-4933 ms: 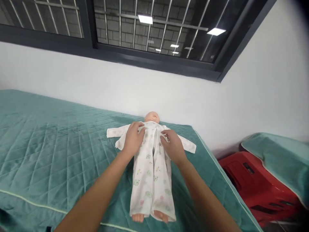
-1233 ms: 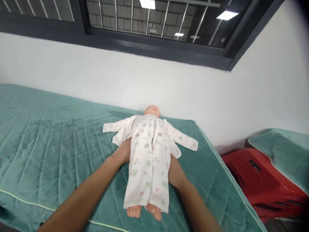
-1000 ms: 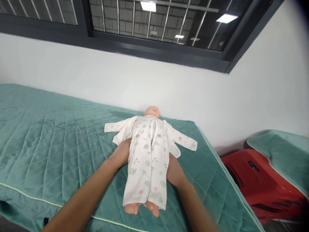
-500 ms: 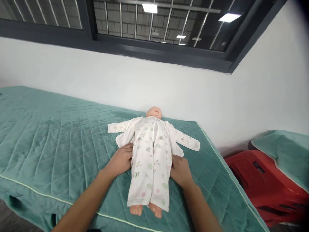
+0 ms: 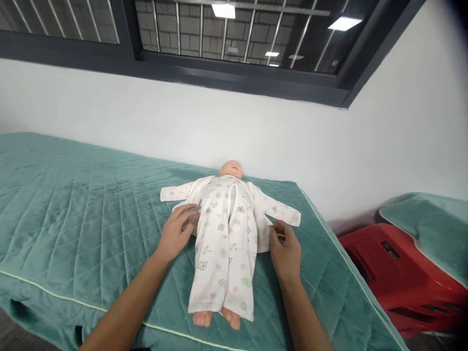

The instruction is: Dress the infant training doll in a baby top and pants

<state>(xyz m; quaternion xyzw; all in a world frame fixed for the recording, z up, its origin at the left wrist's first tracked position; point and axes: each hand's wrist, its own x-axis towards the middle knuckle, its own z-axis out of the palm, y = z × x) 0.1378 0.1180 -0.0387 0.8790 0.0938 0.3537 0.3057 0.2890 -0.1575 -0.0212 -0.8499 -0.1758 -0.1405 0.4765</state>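
L hand (image 5: pixel 178 233) half-open by shirt (image 5: pixel 199 191), R hand (image 5: pixel 285 248) pinching opp. flap (image 5: pixel 262 236)

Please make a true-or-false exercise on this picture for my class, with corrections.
1. The doll lies face up on green quilted bedding. True.
2. The left hand and right hand are on opposite sides of the doll. True.
3. The left hand covers the doll's head. False: it is beside the doll's middle.
4. Both feet are hidden. False: they show below the hems.
5. The right hand is at a flap of the white clothing. True.
6. The clothing is plain. False: it is printed.
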